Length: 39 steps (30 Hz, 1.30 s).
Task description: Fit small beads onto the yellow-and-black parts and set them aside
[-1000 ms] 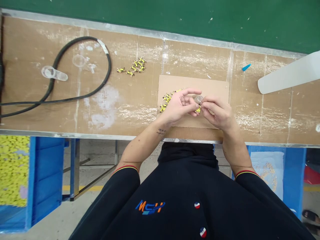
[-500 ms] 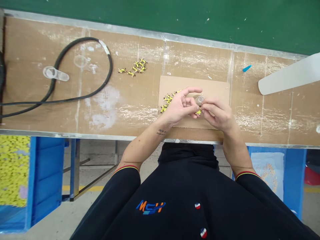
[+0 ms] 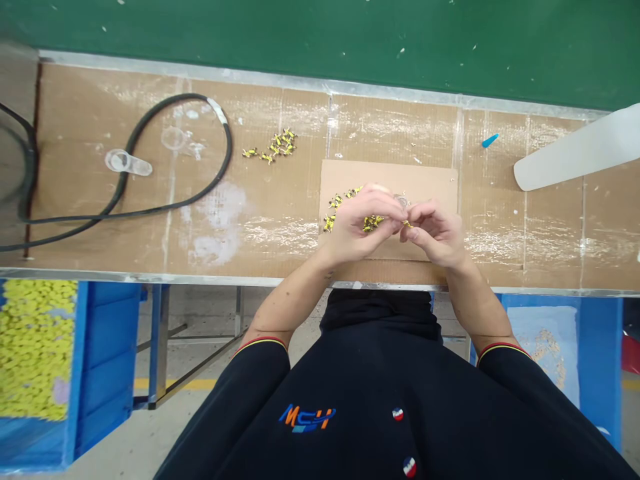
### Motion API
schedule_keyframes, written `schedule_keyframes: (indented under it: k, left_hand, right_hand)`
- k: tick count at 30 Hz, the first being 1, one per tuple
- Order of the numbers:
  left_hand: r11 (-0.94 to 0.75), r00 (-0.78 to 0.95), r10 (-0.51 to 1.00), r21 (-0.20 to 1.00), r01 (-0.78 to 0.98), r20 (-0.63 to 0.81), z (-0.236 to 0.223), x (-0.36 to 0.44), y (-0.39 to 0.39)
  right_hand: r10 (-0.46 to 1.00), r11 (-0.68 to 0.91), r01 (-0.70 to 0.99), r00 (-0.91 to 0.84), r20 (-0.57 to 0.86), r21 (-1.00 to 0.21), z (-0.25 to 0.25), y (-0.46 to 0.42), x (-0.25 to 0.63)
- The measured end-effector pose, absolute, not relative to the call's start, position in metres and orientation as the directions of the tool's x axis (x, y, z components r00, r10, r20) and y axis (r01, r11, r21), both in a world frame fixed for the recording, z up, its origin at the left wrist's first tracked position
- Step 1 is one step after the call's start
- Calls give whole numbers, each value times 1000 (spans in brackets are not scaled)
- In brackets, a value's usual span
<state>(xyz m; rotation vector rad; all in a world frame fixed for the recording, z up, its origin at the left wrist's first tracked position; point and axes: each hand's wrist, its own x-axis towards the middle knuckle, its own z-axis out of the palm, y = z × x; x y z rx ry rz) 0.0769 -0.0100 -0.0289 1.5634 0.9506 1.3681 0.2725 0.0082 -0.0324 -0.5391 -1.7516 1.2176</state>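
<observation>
Cardboard sheet (image 3: 390, 175) lies on workbench (image 3: 380, 130); small parts (image 3: 340, 201) on sheet's left end. Second parts cluster (image 3: 274, 145) left of sheet, coiled cable (image 3: 165, 157) further left. Plastic panel (image 3: 575, 150) on bench's right end. Crates (image 3: 107, 347) below bench, either side.

Black long-sleeve top (image 3: 360, 380), red-and-yellow striped cuffs (image 3: 261, 344), orange-and-blue MCH chest logo (image 3: 307, 418), two round red-white-blue buttons (image 3: 397, 414) down the front.
</observation>
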Motion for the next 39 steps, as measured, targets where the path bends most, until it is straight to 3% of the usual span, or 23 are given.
schedule_keyframes:
  k: [4,15,20,23,25,28,31,36,39]
  left_hand:
    - [-423,147,904,890,168,402,-28,78,-13]
    - [-531,107,847,824,200,520,-37,77,-12]
    - [-527,131,849,805,272,512,-38,78,-12]
    - [-531,52,835,778,335,548,-40,67,-3]
    - [-448,-85,842,779,438,533,-43,48,8]
    - [-176,-261,865,747,641,428,-52,7,24]
    - [74,-388,866,686,723,315,-68,-29,34]
    - [214,-458,856,640,738,241,-86,-47,40]
    - [179,-447,858,668,722,253,-78,-43,37]
  right_hand:
    - [814,349,-168,-433,387,-922,-28,5,270]
    - [787,526,-109,-312,532,-843,-29,7,269]
    - [790,549,-4,-326,520,-836,-33,7,270]
    - [788,550,10,-337,515,-835,-35,10,276]
    - [778,591,42,-294,556,-805,-36,13,282]
    - [755,655,161,-195,626,-739,-37,21,293]
    - [739,669,277,-148,657,-690,-37,27,302]
    - [708,680,387,-122,696,-623,-33,32,309]
    - [726,658,457,-174,666,-598,-30,36,316]
